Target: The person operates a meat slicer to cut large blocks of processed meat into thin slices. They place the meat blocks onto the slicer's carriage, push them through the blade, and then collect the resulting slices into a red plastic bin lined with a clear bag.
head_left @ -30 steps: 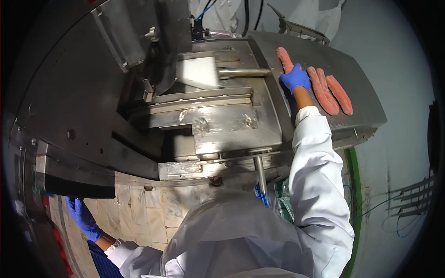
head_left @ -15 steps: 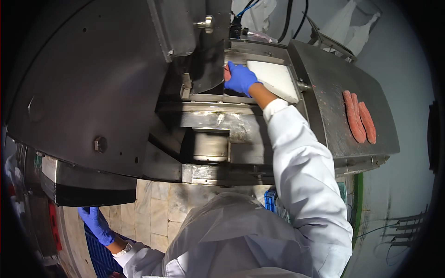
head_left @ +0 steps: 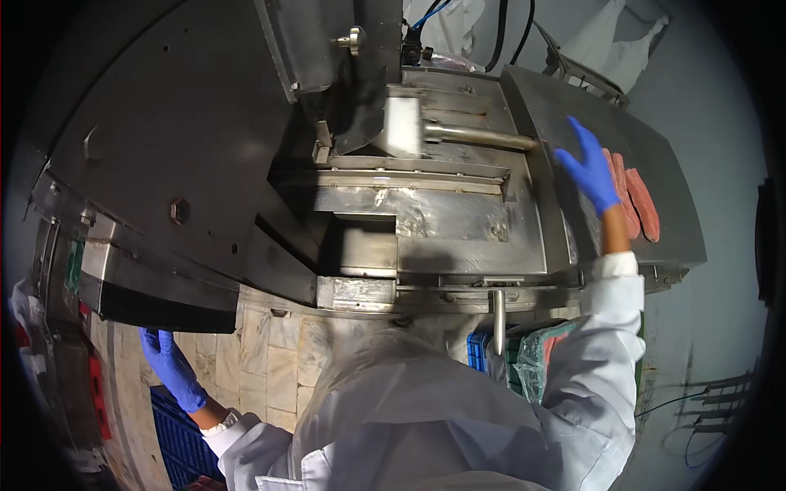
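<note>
My right hand (head_left: 589,168), in a blue glove, is open with the fingers spread over the steel side shelf (head_left: 679,204) of the machine. Beside it lie several long reddish pieces of meat (head_left: 643,204), and the hand partly covers the nearest one. In the machine's channel, a white block (head_left: 403,127) on a metal rod (head_left: 483,137) stands at the left, next to a dark curved flap (head_left: 360,119). At the lower left, my left hand (head_left: 173,372), also gloved in blue, reaches up to the machine's lower edge. Its fingers are stretched out, with the tips partly hidden.
A large steel housing (head_left: 164,123) fills the left. A rectangular opening (head_left: 356,245) lies in the front of the machine, and a metal handle (head_left: 499,323) sticks out below. Blue crates (head_left: 184,442) stand on the tiled floor, and a plastic-lined green crate (head_left: 524,368) sits near my right arm.
My right hand has left the meat piece in the channel and moved right to the shelf. The white block has slid left, baring the rod. My left hand stays at the housing's edge.
</note>
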Demonstrator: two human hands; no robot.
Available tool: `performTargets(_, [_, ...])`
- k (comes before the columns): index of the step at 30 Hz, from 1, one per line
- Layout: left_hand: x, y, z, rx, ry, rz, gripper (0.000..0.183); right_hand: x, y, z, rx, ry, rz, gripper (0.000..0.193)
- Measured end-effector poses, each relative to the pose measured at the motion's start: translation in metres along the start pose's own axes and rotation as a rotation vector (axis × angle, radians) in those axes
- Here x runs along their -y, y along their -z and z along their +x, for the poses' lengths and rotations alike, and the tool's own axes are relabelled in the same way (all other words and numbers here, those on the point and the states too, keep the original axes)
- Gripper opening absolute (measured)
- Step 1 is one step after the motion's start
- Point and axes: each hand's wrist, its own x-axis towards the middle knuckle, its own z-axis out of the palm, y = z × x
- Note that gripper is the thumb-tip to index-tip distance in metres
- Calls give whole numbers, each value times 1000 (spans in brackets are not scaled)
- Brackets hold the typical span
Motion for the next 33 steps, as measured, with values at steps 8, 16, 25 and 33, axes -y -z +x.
performTargets(8, [1, 2, 4, 53, -12, -33, 47, -108, 56, -124, 114, -395, -439, 83])
performTargets(16, [3, 15, 8, 33, 2, 218, 53, -110, 47, -118, 31, -390, -394, 63])
performTargets(25, [24, 23, 17, 74, 29, -54, 51, -78, 37, -71, -207, -761, 971, 46])
performTargets(33, [17, 24, 7, 103, 51, -123, 51, 86, -58, 43, 332, -796, 1805, 62])
